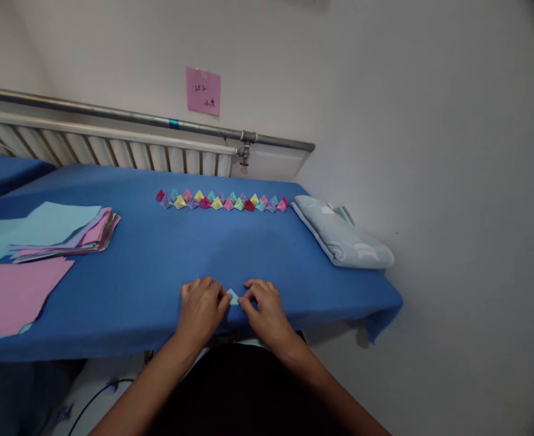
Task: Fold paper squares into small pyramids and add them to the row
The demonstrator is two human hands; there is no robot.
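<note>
Light-blue folded paper [233, 297] is at the lower centre of the frame; our left hand [203, 306] and right hand [267, 310] pinch its two sides, fingers nearly closed. Above, we see small coloured paper pieces [228, 204] in two rows.

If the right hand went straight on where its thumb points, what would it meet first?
Probably the small light-blue paper; the right hand is right at its edge, though exact contact is unclear.

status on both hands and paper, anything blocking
Left hand and right hand on small light-blue paper, one each side. Near blue cloth's front edge. Nothing seen blocking hands.
</note>
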